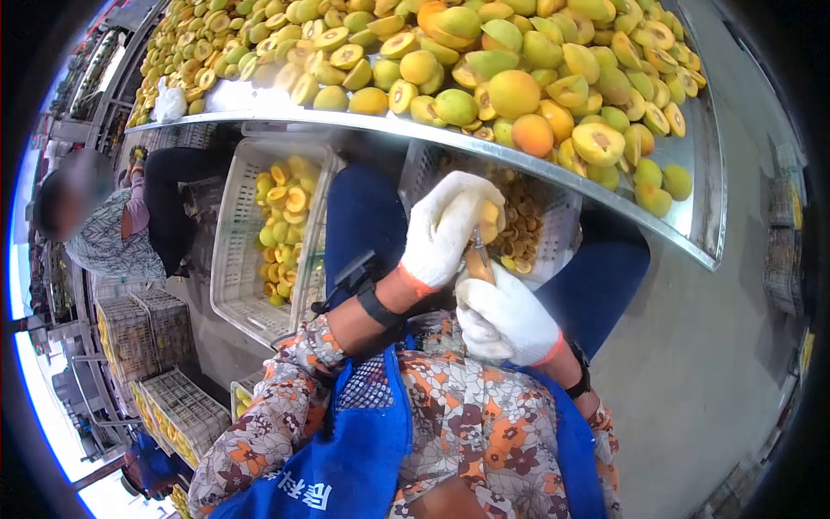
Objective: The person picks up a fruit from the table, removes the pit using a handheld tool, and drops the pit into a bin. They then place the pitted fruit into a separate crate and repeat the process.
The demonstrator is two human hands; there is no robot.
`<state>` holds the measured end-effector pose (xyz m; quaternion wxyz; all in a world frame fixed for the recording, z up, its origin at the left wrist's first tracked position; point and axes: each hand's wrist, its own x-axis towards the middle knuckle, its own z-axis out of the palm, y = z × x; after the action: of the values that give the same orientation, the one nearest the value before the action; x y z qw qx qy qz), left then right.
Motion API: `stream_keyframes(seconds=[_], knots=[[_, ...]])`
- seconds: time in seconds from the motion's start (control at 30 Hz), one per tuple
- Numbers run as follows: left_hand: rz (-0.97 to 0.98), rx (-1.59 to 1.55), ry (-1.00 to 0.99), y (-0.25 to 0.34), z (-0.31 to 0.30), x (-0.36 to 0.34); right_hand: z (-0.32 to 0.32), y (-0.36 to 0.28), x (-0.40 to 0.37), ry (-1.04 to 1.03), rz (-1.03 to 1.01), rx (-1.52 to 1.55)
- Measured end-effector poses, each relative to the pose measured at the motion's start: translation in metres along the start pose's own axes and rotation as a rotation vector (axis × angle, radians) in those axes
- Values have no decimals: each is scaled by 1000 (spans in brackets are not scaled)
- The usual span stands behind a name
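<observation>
My left hand (451, 227), in a white glove, is closed around a yellow peach half (489, 222). Just below it, my right hand (506, 318), also gloved in white, grips a wooden-handled tool (480, 265). The tool's short metal tip (476, 238) meets the fruit; its exact shape is hidden by the fruit and fingers. Under both hands, between my knees, stands a white crate (558, 227) holding brown pits and scraps (526, 203).
A metal table (328, 121) ahead carries a heap of peaches (514, 93), many halved. Left of my leg, a white crate (232, 233) holds hollowed halves (285, 225). A co-worker (117, 221) sits at far left. Stacked crates (147, 333) stand behind that person.
</observation>
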<state>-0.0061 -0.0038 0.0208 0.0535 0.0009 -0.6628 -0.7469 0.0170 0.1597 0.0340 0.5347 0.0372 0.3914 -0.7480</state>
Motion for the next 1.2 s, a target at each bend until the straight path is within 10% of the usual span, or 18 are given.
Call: stream_keyframes(seconds=[0.17,0.43,0.67,0.7,0.83,0.9,0.97,1.03,1.2], knots=[[-167,-353,-238,-7,-17,11,-7,-3,5,-221,124,292],[122,-142,-546,13,-50,21,11,-14,4,-263,157,186],[-75,-717,123,31,-80,-12,1,-13,7,-348,215,18],[-113,-624,530,37,-93,-5,-7,-13,4,-326,224,41],[-64,1391,418,30,-207,-4,-29,-8,7,95,155,-212],[320,1723,381,47,-192,22,-39,3,12,149,160,-225],[131,1447,389,47,-157,58,-42,12,15,182,69,-360],[395,1194,251,27,-135,104,-39,14,18,220,72,-438],[328,1350,182,-20,-110,180,-46,17,16,315,46,-615]])
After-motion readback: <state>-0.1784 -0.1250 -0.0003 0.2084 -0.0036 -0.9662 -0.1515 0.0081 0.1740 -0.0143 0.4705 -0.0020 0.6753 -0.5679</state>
